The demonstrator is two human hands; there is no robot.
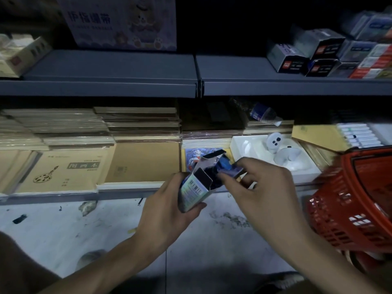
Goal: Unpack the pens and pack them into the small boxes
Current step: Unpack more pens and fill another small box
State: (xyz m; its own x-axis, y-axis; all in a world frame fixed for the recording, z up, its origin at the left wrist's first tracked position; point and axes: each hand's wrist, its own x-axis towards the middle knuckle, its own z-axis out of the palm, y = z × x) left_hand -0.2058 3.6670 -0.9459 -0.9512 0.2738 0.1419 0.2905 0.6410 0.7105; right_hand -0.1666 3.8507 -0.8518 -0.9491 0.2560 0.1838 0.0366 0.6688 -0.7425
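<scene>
Down low in front of the shelves, and both hands are busy. The left hand wraps its curled fingers and thumb around a small box, gripping it by the lower end and tilting the open mouth up and to the right. The lid flap stands open above the mouth.

The right hand pinches a blue and purple pack of pens between thumb and fingertips, the other fingers loosely bent. The pack sits right at the mouth of the box, its near end touching or just inside the opening; it is too blurred to tell which. All of this hangs in the air above the pale, stained floor, just in front of the lower shelf's edge.

To the right, close by the right wrist, there's a red plastic basket. On the lower shelf, brown sketchbooks lie in stacks on the left. Right of them sits a white tray with white controllers in it. A plastic bottle lies on its side behind the tray. Up on the far right of the grey upper shelf, dark and white cartons are piled together. A purple carton with a cartoon bear stands at the far left.
</scene>
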